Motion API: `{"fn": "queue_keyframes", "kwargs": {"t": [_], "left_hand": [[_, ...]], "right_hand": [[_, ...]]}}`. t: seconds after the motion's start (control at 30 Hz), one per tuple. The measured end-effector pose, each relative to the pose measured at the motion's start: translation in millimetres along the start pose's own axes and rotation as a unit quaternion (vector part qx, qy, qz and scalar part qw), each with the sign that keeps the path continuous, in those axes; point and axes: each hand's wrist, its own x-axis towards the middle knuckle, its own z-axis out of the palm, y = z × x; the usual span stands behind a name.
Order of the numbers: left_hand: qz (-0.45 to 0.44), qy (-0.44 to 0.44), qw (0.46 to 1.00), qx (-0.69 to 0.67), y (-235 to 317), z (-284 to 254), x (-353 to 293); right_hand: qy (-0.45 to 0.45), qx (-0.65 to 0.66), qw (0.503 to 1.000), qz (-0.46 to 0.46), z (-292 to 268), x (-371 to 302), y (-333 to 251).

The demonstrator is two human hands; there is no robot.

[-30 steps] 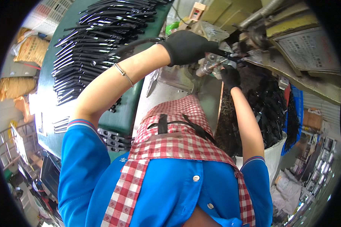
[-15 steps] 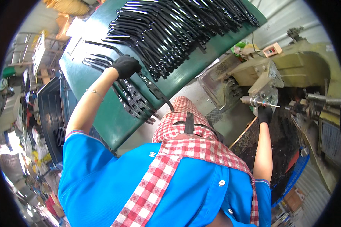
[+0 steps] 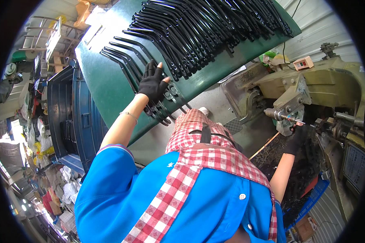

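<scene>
My left hand (image 3: 153, 84), in a black fingerless glove, lies over a small row of bent black metal bars (image 3: 127, 64) with its fingers stretched and apart. The bars' flat, holed ends (image 3: 173, 95) stick out beyond the hand toward the table's near edge. My right hand (image 3: 299, 137), also gloved in black, is at the tip of the metal pin (image 3: 292, 119) on the green machine (image 3: 320, 83). Its fingers are bent together there; whatever they hold is too small to make out.
A large pile of similar bent black bars (image 3: 207, 36) covers the far part of the green table (image 3: 105, 91). Left of the table stands a blue crate (image 3: 80, 117). A thin wooden stick (image 3: 265, 145) and a blue-rimmed bin (image 3: 312, 204) are below the machine.
My left hand has let go of a bent bar, which now lies in the small row, and its fingers have spread. My right hand has shifted right, toward the pin's tip.
</scene>
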Motion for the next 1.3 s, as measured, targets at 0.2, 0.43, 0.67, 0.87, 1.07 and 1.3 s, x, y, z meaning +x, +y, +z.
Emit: {"fn": "queue_keyframes", "kwargs": {"t": [0.2,0.43,0.67,0.87,1.07,1.3], "left_hand": [[0.055,0.013,0.997,-0.047,-15,-16,10],[0.087,0.103,0.990,0.041,-18,-15,27],[0.183,-0.038,0.977,0.102,-21,-23,95],[0.328,0.017,0.936,0.127,-57,-31,131],[0.351,0.114,0.930,-0.001,34,-71,152],[0.460,0.014,0.882,-0.099,151,-97,134]], "right_hand": [[-0.006,0.316,0.948,0.049,36,-47,-102],[-0.031,0.075,0.997,-0.002,45,-57,-116],[0.129,0.077,0.982,-0.113,95,-89,-134],[0.121,-0.122,0.980,-0.105,9,-128,-43],[0.099,-0.527,0.841,0.067,-136,-136,-1],[-0.074,-0.638,0.762,0.075,-147,-125,35]]}}
